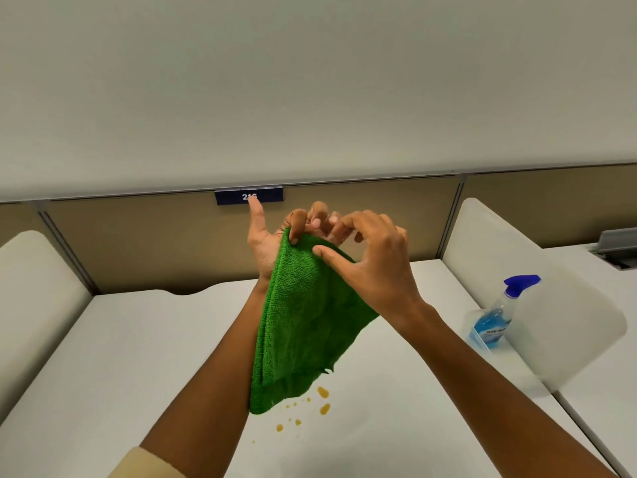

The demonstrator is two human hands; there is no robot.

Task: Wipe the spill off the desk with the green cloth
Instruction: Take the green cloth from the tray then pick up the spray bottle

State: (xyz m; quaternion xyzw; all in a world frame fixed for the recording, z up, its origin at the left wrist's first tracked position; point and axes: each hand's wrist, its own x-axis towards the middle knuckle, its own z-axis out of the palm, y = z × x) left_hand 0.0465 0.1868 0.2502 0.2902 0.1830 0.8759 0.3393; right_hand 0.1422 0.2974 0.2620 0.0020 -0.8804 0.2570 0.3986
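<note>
I have both hands raised above the desk (144,339), forearms reaching up from the near edge. My left hand (267,244) is turned palm toward me, its index finger pointing straight up while the thumb and other fingers pinch the top edge of the green cloth (303,322). My right hand (370,262) comes in from the right with its back to me, fingers curled and spread; its thumb presses on the cloth's upper edge and the fingertips work at the same edge beside my left hand, so both hands are closed on the cloth. A cream cuff shows on my left arm at the bottom edge of the view. The cloth hangs folded, clear of the desk, a bright green looped terry with a fuzzy nap and a slightly ragged lower hem. Under its lower end, toward the near edge of the desk, the spill (323,400) lies as scattered amber drops, 2 larger and several tiny. The desk is smooth, matte white. At its right edge a clear spray bottle (496,315) of blue liquid with a blue trigger stands against a rounded frosted side divider (537,305). On the tan back panel a dark blue plate (272,195) carries white digits, partly hidden by my finger.
</note>
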